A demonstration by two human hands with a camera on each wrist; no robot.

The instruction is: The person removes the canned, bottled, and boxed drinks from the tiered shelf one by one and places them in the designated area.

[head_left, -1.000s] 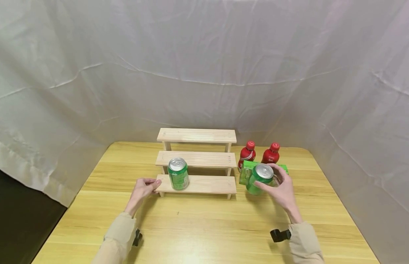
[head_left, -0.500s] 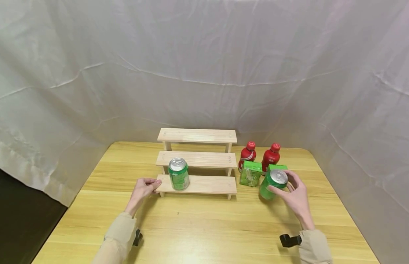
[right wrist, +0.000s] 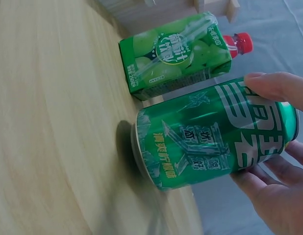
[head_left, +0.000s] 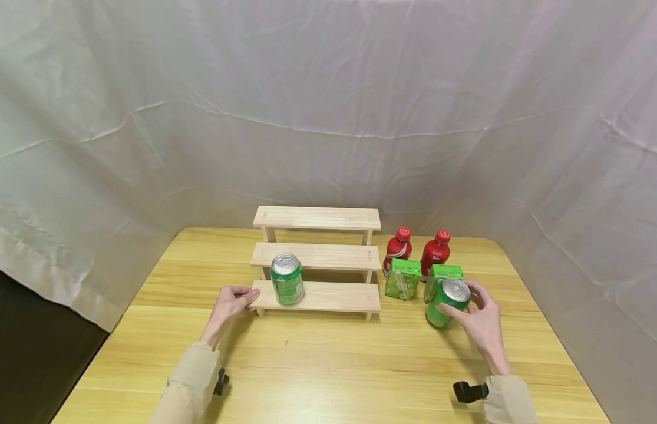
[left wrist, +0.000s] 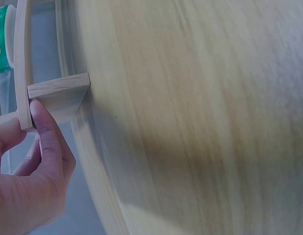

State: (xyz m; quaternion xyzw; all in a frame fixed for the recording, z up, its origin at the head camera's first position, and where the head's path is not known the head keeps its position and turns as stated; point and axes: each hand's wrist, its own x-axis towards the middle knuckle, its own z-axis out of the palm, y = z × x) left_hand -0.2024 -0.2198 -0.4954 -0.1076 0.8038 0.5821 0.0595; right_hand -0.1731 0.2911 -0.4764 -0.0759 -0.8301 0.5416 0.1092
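My right hand [head_left: 482, 321] grips a green soda can [head_left: 441, 311] around its upper part, just in front of the right juice box. In the right wrist view the can [right wrist: 190, 139] has its base close above or on the table; I cannot tell which. With thumb and fingers, my left hand [head_left: 230, 306] pinches the left end of the lowest board of a three-step wooden rack [head_left: 333, 296]. The left wrist view has that board [left wrist: 22, 63] between the thumb and fingers. Another green soda can [head_left: 287, 282] stands upright on this lowest step, left of its middle.
Right of the rack stand two green juice boxes, one on the left [head_left: 403, 280] and one on the right [head_left: 445, 272], the latter partly hidden by the held can. Behind them are two red bottles [head_left: 397, 247] [head_left: 435, 253]. Grey cloth [head_left: 328, 118] hangs around the wooden table [head_left: 328, 365].
My right hand has moved the green soda can right and a little toward me, from in front of the left juice box to the right one. The left hand has stayed on the rack.
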